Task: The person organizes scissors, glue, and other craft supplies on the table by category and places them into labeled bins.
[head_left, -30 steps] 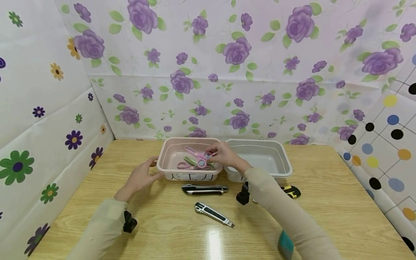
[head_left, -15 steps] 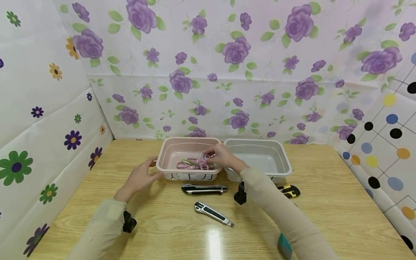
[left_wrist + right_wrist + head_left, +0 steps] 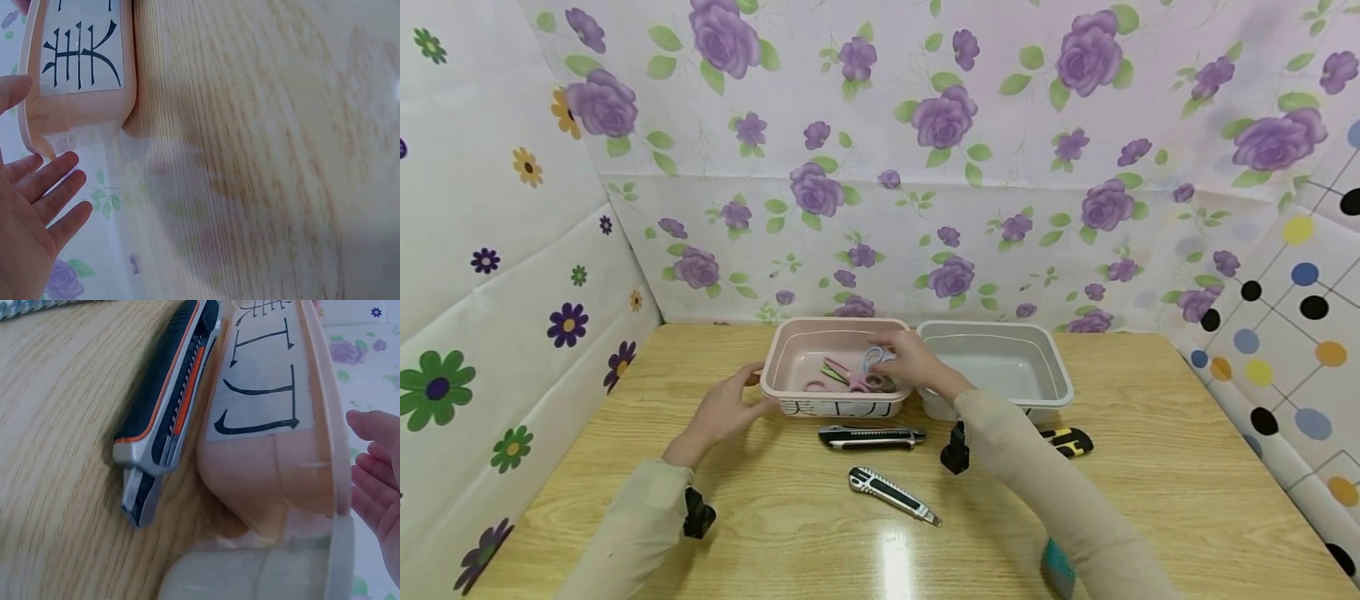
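Observation:
My right hand [image 3: 912, 358] reaches over the right end of the pink bin [image 3: 790, 357] and pinches light-blue-handled scissors [image 3: 872, 357] at the handle; the bin wall hides them in the right wrist view. Under them on the bin floor lie pink-handled scissors [image 3: 856, 380] and a green piece [image 3: 832, 373], partly covered by one another. At the bin's left end my left hand [image 3: 724, 407] rests beside the rim, its fingers [image 3: 59, 172] fairly straight and spread, the thumb towards the labelled front.
A grey-white bin [image 3: 992, 358] stands right against the pink one. Before them lie a black utility knife [image 3: 872, 437], a silver-and-black utility knife [image 3: 893, 495], a yellow-and-black handle [image 3: 1070, 442] and a teal object [image 3: 1057, 568], partly under my right sleeve. Patterned cloth walls enclose the table.
Inside the pink bin the pink scissors have dropped from a tilted position and lie lower. The light-blue handle now shows clearly at my right fingers. My left hand has stayed put.

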Demonstrator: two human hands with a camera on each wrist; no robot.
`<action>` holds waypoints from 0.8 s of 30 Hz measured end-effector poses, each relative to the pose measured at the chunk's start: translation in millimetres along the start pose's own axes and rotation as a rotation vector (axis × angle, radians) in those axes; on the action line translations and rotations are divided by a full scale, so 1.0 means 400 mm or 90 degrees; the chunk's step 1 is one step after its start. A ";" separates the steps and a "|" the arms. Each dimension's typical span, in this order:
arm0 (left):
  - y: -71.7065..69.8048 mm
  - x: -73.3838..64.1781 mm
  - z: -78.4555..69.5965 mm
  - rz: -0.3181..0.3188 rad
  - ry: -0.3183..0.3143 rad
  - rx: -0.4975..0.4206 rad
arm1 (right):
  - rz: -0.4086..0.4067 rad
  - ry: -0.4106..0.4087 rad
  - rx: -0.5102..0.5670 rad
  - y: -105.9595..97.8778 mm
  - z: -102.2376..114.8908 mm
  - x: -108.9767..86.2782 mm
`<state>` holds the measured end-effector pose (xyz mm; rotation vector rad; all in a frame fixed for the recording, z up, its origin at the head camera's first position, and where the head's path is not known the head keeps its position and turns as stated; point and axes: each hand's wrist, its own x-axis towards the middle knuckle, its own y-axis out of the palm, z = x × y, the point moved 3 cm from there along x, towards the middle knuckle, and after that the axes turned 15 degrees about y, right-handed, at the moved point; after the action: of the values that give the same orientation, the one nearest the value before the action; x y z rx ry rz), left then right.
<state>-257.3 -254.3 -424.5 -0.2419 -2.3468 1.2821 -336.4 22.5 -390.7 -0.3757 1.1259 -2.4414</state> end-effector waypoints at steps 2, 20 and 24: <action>0.000 0.001 0.000 0.000 0.001 0.002 | 0.008 0.002 0.015 -0.008 0.002 -0.007; 0.001 0.002 -0.001 -0.001 0.009 0.001 | 0.010 -0.001 0.047 -0.064 -0.007 -0.054; 0.000 0.001 -0.001 -0.003 0.010 0.000 | 0.011 -0.012 0.046 -0.073 -0.002 -0.068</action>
<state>-257.5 -253.7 -424.2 -0.2454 -2.3332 1.2731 -320.7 52.9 -370.6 -0.3645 1.0253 -2.4501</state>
